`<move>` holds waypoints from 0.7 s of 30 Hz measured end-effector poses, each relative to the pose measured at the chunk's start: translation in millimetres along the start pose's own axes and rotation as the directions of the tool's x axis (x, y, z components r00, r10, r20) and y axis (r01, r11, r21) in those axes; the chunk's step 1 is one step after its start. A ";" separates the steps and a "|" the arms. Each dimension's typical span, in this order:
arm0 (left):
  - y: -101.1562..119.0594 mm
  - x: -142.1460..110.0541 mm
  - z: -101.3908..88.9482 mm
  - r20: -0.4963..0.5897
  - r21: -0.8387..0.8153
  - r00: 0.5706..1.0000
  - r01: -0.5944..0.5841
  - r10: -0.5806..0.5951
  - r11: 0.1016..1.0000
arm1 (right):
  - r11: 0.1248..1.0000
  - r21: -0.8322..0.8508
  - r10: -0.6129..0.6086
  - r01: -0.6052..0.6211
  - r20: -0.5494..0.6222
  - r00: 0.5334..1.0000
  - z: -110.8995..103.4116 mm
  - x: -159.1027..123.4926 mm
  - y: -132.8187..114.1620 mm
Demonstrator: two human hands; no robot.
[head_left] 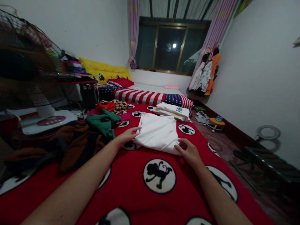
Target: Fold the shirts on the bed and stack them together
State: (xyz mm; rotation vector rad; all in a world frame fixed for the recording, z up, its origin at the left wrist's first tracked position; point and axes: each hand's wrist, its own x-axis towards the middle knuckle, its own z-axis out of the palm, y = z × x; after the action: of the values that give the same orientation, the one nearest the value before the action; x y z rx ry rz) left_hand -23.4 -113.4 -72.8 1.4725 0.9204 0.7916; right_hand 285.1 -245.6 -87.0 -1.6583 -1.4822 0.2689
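Right at the centre of the dial, a folded white garment (157,129) is laid flat on a red blanket (128,190). At nine o'clock, its side edge is met by the fingertips of the left hand (126,137). Over at four, its near corner is touched by the right hand (189,152), thumb and fingers bent. Pinched or merely pressed? For either hand, that cannot be told.

Outward now: at one o'clock, just beyond the garment, a stack of folded clothes (172,109) is seen, blue lettering turned upward. Round towards ten, a green garment (102,122) is bunched up, with leopard-print cloth (121,106) heaped behind it. Between eight and nine, a brown and dark garment (76,145) is left crumpled. At six, a monkey figure (159,173) is displayed in a pale circle.

Farther out, a fan (47,120) is stood between nine and ten. At eleven, striped bedding (140,96) is stretched across. High at twelve, a window (170,47) is framed by purple curtains (134,31). Between one and two, clothes (206,75) are hung beside the wall; near three, an orange-topped stool (217,122) is placed on the floor.
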 end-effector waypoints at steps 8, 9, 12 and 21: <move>-6.6 -1.3 13.3 -0.351 -0.226 0.933 -0.170 0.083 0.959 | 0.989 0.033 -0.146 0.143 0.172 0.974 -14.2 -3.4 -1.7; -5.5 -1.9 13.6 -0.352 -0.217 0.932 -0.165 0.081 0.962 | 0.990 0.045 -0.141 0.135 0.194 0.971 -15.9 -3.4 -1.4; 1.3 -7.8 10.4 -0.287 -0.166 0.956 -0.112 0.061 0.980 | 0.991 0.083 -0.125 0.106 0.270 0.955 -20.4 -4.3 0.1; 16.3 -27.9 -19.9 0.232 0.101 0.973 -0.040 0.016 0.994 | 0.982 0.056 -0.189 0.181 0.296 0.936 -32.2 -6.3 -1.8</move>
State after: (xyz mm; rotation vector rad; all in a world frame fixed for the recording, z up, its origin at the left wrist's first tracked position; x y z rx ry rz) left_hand -52.1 -129.3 -53.8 1.6340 0.7754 0.5841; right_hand 303.4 -265.9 -68.9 -1.4891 -1.8402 0.4514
